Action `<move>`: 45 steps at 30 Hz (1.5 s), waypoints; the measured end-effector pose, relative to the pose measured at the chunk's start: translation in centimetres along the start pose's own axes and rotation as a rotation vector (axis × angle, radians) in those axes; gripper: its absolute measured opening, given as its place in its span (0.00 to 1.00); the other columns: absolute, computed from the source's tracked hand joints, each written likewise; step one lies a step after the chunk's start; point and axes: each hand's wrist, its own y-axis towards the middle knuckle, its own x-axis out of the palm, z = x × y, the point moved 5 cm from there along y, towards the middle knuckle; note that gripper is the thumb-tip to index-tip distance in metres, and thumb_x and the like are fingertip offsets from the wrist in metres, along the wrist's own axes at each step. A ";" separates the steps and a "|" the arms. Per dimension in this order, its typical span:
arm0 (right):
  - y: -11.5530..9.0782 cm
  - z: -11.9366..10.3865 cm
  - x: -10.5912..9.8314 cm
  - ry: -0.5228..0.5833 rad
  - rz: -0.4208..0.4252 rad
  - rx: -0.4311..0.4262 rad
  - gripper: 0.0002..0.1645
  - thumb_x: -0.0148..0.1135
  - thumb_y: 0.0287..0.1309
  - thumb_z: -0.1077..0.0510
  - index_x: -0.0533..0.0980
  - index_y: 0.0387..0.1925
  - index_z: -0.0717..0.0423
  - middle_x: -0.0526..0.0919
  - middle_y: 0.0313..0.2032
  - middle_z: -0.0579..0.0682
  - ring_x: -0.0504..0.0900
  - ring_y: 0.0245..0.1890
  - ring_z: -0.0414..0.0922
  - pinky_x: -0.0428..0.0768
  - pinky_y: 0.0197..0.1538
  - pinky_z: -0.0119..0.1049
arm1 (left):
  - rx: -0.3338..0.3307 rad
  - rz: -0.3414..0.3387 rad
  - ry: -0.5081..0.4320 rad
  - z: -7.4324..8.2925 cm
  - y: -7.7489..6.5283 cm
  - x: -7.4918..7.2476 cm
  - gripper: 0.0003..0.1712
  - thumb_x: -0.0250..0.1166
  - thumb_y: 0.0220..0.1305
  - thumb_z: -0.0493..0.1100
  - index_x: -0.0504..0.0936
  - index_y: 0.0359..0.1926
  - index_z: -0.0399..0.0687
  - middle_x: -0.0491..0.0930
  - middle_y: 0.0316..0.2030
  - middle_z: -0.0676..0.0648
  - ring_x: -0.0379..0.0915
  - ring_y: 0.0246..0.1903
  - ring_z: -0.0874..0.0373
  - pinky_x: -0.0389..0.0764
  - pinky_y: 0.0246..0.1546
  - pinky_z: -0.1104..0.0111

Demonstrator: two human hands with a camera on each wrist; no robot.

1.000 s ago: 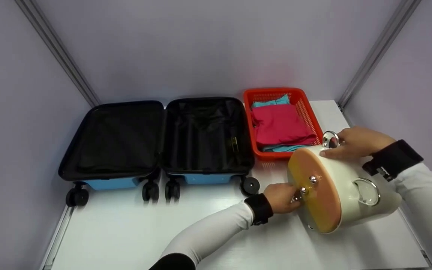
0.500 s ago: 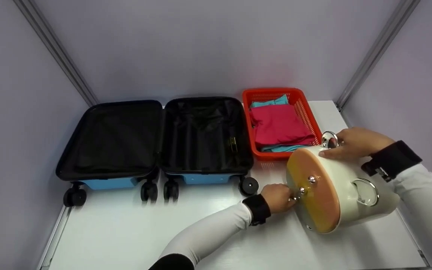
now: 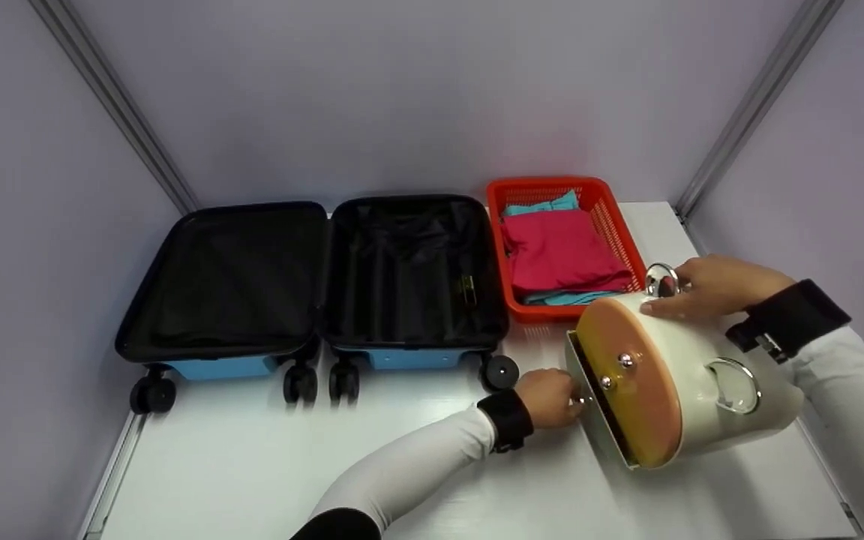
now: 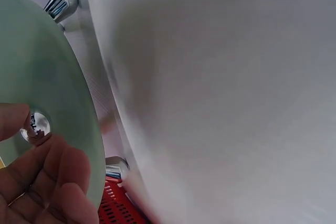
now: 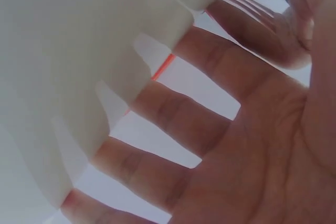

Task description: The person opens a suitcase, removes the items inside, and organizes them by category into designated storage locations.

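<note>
A cream rounded cabinet (image 3: 709,382) with chrome rings stands at the right, its front facing left. Its front has an orange panel (image 3: 649,375), a yellow one (image 3: 612,405) and a pale green drawer front (image 4: 58,72), with small chrome knobs. My left hand (image 3: 550,399) pinches the knob on the green drawer, fingers and thumb meeting at it. A dark gap shows behind the drawer front, which stands a little way out. My right hand (image 3: 717,289) rests on the cabinet's cream body near a chrome ring (image 3: 661,279), its fingers straight and spread against it.
An empty black-lined suitcase (image 3: 413,330) with blue shell and black wheels lies spread open at the left. Beside it stands a red basket (image 3: 623,225) holding folded pink and turquoise clothes (image 3: 563,251). Pale walls enclose the white table (image 3: 252,465).
The green drawer has slid out leftward from the cabinet, opening a dark gap. My left hand has moved slightly left with its knob. My right hand has stayed on the cabinet.
</note>
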 end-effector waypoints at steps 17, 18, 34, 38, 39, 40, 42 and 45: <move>0.4 0.0 0.0 -0.009 0.021 -0.022 0.30 0.71 0.66 0.31 0.78 0.30 0.53 0.77 0.28 0.48 0.75 0.30 0.46 0.72 0.35 0.40 | 0.075 -0.013 0.065 -2.5 -4.0 -1.7 0.11 0.72 0.64 0.48 0.87 0.25 0.51 0.87 0.26 0.52 0.86 0.28 0.56 0.83 0.29 0.65; 0.4 0.0 0.0 -0.010 0.026 -0.024 0.30 0.71 0.66 0.31 0.78 0.29 0.53 0.77 0.27 0.47 0.75 0.30 0.46 0.72 0.35 0.40 | 0.076 -0.011 0.066 -2.7 -4.3 -1.7 0.11 0.72 0.63 0.48 0.87 0.25 0.52 0.86 0.25 0.53 0.86 0.27 0.57 0.83 0.29 0.66; 0.4 0.3 0.3 0.001 0.026 -0.002 0.33 0.71 0.65 0.29 0.80 0.33 0.56 0.80 0.30 0.50 0.77 0.31 0.47 0.74 0.35 0.40 | 0.109 0.025 0.185 -3.6 -5.3 -3.4 0.23 0.69 0.67 0.60 0.76 0.18 0.61 0.77 0.18 0.59 0.78 0.20 0.63 0.73 0.17 0.66; 0.3 0.4 0.4 -0.002 0.029 0.000 0.33 0.71 0.65 0.29 0.79 0.32 0.55 0.79 0.30 0.50 0.77 0.31 0.47 0.74 0.34 0.40 | 0.106 0.080 0.188 -3.7 -5.0 -6.1 0.30 0.66 0.71 0.61 0.64 0.16 0.59 0.62 0.15 0.59 0.70 0.17 0.63 0.63 0.15 0.68; 0.3 0.4 0.4 -0.003 0.029 -0.001 0.33 0.71 0.65 0.29 0.79 0.32 0.55 0.79 0.29 0.49 0.77 0.30 0.47 0.74 0.34 0.40 | 0.098 0.091 0.177 -3.8 -4.8 -7.0 0.30 0.65 0.72 0.61 0.64 0.16 0.59 0.61 0.16 0.59 0.70 0.17 0.62 0.63 0.15 0.68; 0.3 0.4 0.3 -0.003 0.031 -0.002 0.33 0.71 0.65 0.29 0.79 0.31 0.55 0.79 0.29 0.49 0.77 0.30 0.47 0.74 0.34 0.40 | 0.089 0.104 0.167 -3.9 -4.6 -8.0 0.30 0.65 0.73 0.62 0.64 0.17 0.58 0.61 0.16 0.58 0.71 0.19 0.62 0.63 0.16 0.67; 0.2 0.4 0.3 0.002 0.032 -0.004 0.32 0.71 0.66 0.30 0.79 0.31 0.55 0.79 0.28 0.49 0.77 0.30 0.46 0.74 0.34 0.40 | 0.065 0.137 0.154 -4.5 -4.0 -10.0 0.29 0.64 0.75 0.62 0.68 0.19 0.57 0.67 0.18 0.57 0.77 0.22 0.60 0.69 0.18 0.66; 0.2 0.4 0.3 0.004 0.039 -0.008 0.31 0.71 0.66 0.31 0.79 0.31 0.55 0.79 0.28 0.48 0.76 0.30 0.46 0.73 0.34 0.40 | 0.023 0.186 0.133 -5.7 -3.0 -12.6 0.25 0.63 0.76 0.61 0.75 0.23 0.55 0.79 0.23 0.54 0.83 0.27 0.57 0.79 0.24 0.62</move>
